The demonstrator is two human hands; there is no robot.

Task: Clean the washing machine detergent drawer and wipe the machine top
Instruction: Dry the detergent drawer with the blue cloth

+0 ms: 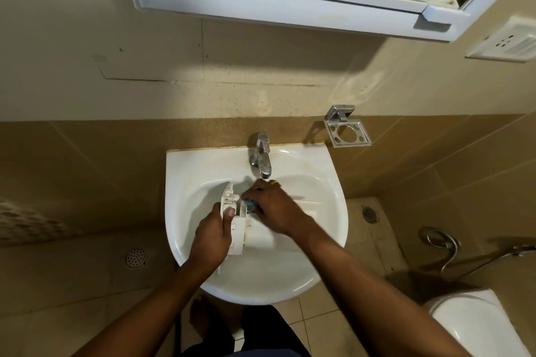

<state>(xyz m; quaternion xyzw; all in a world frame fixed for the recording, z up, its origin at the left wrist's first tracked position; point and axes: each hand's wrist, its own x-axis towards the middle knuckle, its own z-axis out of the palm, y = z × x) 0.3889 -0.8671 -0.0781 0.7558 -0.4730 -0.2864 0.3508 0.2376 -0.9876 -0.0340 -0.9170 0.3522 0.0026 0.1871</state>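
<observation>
The white detergent drawer (232, 206) lies in the white sink basin (185, 171), under the chrome tap (261, 156). My left hand (213, 236) grips the drawer's left side, thumb on top. My right hand (274, 207) holds a small blue scrubber (250, 204) against the inside of the drawer; most of the scrubber is hidden under my fingers. I cannot tell whether water runs from the tap.
A mirror cabinet (290, 0) hangs above. A chrome soap holder (346, 130) sits on the wall right of the tap. A toilet (475, 324) and a hose sprayer (452, 249) stand at the right. Floor drains (135, 256) lie beside the basin.
</observation>
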